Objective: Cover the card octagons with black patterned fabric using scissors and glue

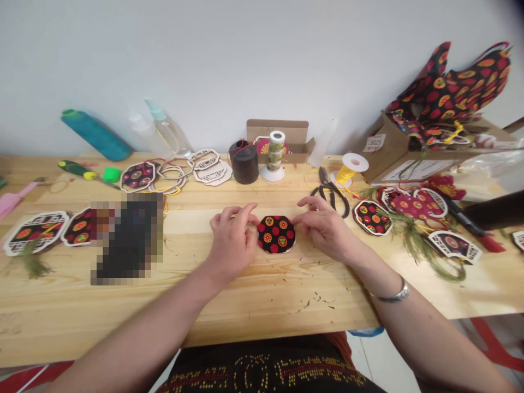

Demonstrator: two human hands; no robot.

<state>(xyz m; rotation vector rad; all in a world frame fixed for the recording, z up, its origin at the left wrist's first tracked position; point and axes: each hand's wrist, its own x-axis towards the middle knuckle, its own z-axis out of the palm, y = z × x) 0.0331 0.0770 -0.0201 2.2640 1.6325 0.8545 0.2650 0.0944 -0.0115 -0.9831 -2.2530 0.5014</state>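
Note:
An eight-sided piece covered in black fabric with red and orange flower and dot prints (277, 234) lies on the wooden table in front of me. My left hand (234, 234) is at its left edge, fingers curled and fingertips touching the rim. From the other side, my right hand (325, 228) has its fingertips at the right edge, with the index finger bent above. Between them the two hands hold the piece by its edges. Its underside is hidden.
Black-handled scissors (331, 194) and a yellow thread spool (346, 172) lie behind my right hand. A black thread cone (244, 162) and a ribbon spool (276, 155) stand at the back. Framed fabric pieces (372, 217) lie right, near a cardboard box (403, 155). A pixelated patch covers something left.

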